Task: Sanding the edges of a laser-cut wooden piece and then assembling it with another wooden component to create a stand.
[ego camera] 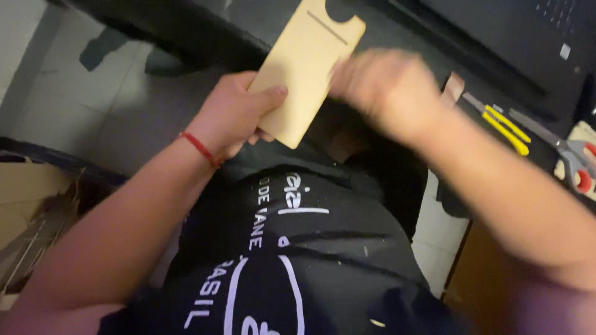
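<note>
Closest to the camera was just my dark printed shirt (pixel 298 248) and both forearms reaching out over it. My left hand (pixel 233 115) had its grip closed on the lower end of a flat tan card (pixel 304 62), thumb laid across the face and fingers behind, so the card stuck up and away from that grip at a slant, with a round notch and a thin slot at its far end. My right hand (pixel 388 90) sat just to the right of the card, against its edge, but it was so smeared by motion that I couldn't tell if that grip was pinching anything or loose.

Past the right hand, on the dark tabletop (pixel 496 56), lay a yellow-handled tool (pixel 506 127) and red-handled scissors (pixel 574 161), well clear of the card.

My worry: the card was only held at one end, so I reckoned a quick shove from the right hand could twist it out of the left grip and drop it to the tiled floor (pixel 93 105).
</note>
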